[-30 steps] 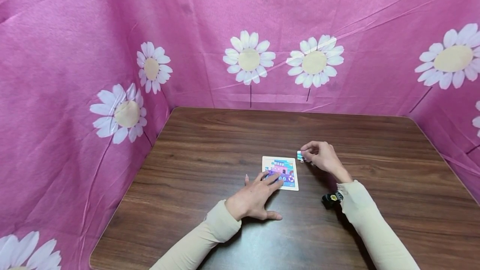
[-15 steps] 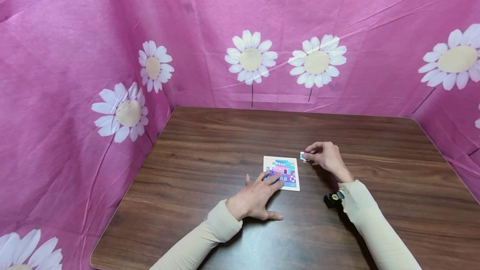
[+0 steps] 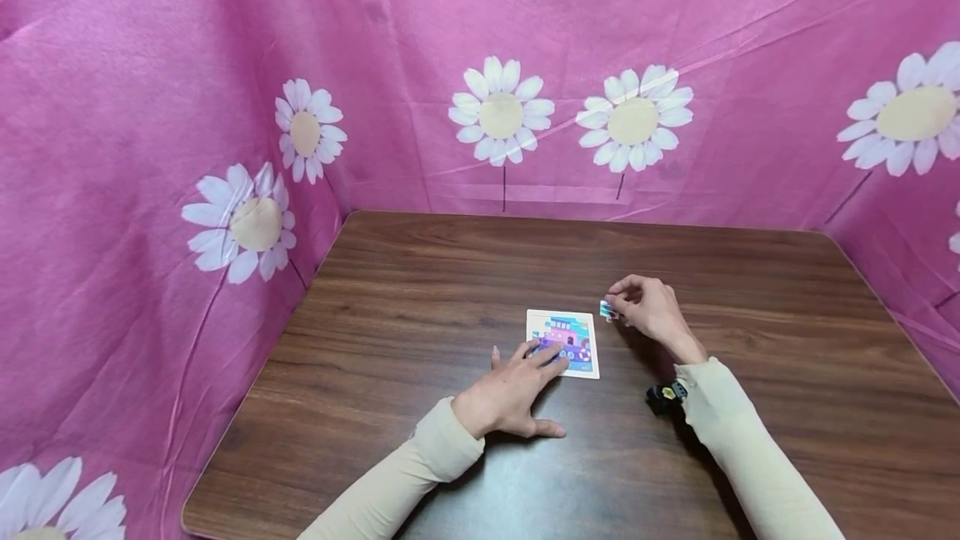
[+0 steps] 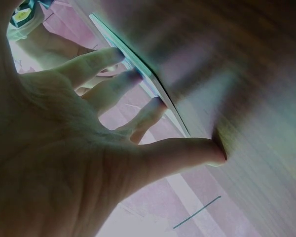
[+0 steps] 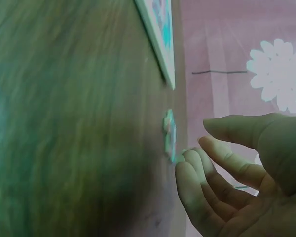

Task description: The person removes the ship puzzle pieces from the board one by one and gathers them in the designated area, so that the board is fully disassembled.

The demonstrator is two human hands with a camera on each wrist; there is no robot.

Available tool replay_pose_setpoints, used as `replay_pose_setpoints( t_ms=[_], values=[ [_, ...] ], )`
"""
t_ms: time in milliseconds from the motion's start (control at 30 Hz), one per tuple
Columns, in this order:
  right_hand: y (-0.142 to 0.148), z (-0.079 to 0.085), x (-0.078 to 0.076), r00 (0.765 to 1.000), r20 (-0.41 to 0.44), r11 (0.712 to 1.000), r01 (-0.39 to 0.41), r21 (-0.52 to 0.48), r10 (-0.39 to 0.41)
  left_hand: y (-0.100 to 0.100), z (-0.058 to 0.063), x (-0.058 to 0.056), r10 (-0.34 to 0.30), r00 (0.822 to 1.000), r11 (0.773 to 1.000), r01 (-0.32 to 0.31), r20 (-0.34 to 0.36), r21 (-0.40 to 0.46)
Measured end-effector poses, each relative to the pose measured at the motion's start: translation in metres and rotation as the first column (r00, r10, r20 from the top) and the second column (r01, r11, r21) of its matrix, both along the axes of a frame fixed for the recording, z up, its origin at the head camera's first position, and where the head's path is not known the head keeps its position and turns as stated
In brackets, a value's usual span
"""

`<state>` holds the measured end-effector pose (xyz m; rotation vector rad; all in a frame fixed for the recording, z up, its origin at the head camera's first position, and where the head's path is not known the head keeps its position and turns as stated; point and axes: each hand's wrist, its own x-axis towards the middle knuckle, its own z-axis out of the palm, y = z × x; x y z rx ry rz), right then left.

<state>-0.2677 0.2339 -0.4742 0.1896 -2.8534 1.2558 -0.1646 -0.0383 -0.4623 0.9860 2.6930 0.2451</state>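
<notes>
A small jigsaw puzzle (image 3: 579,332) in a white frame lies on the wooden table, showing a pink and purple ship on blue. Its upper left corner looks pale. My left hand (image 3: 517,394) rests on its lower left part with fingers spread; in the left wrist view the thumb (image 4: 187,150) reaches down to the tabletop. Right of the puzzle is a loose jigsaw piece (image 3: 604,308), white and blue. My right hand (image 3: 652,311) is at this piece (image 5: 170,136), fingers loosely bent. In the right wrist view the thumb stays apart from the piece, and fingertips are close to its edge.
The brown wooden table (image 3: 420,290) reaches back to a pink cloth (image 3: 405,40) printed with white daisies, which also hangs along the left and right. A black device (image 3: 663,398) is strapped at my right wrist.
The right fingers shift slightly at the loose piece, covering more of it half a second ago than now. My left hand stays on the puzzle. The head view shifts a little.
</notes>
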Motion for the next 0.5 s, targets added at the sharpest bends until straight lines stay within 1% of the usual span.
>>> replay_pose_setpoints(
  t_ms=[133, 267, 500],
  values=[
    [-0.008, 0.007, 0.001, 0.999, -0.009, 0.999, -0.034, -0.016, 0.034, 0.000, 0.001, -0.001, 0.003, 1.000, 1.000, -0.003, 0.001, -0.001],
    [-0.017, 0.012, 0.004, 0.997, 0.000, 0.997, -0.075, -0.030, 0.075, 0.000, 0.001, -0.001, -0.003, 1.000, 1.000, 0.003, -0.007, 0.001],
    [-0.031, 0.011, 0.006, 0.994, 0.048, 0.991, -0.094, -0.094, 0.098, 0.000, 0.000, 0.000, -0.002, 1.000, 1.000, 0.002, -0.009, 0.000]
  ],
)
